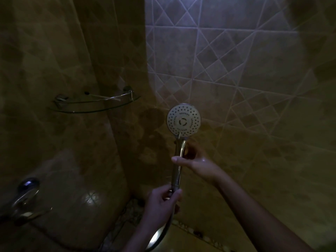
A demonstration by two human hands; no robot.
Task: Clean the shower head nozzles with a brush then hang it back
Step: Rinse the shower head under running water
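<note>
The shower head [184, 120] is held upright in the dim shower corner, its round white nozzle face turned toward me. Its chrome handle [177, 166] runs straight down from the face. My left hand [161, 200] is closed around the bottom end of the handle, where the metal hose [160, 235] curves away downward. My right hand [195, 161] grips the handle higher up, thumb across its front and fingers behind it. No brush is in view.
A glass corner shelf [94, 103] with a chrome rail hangs on the wall at the left, at about the height of the shower head. A chrome tap fitting [25, 197] sticks out at the lower left. Tiled walls close in on both sides.
</note>
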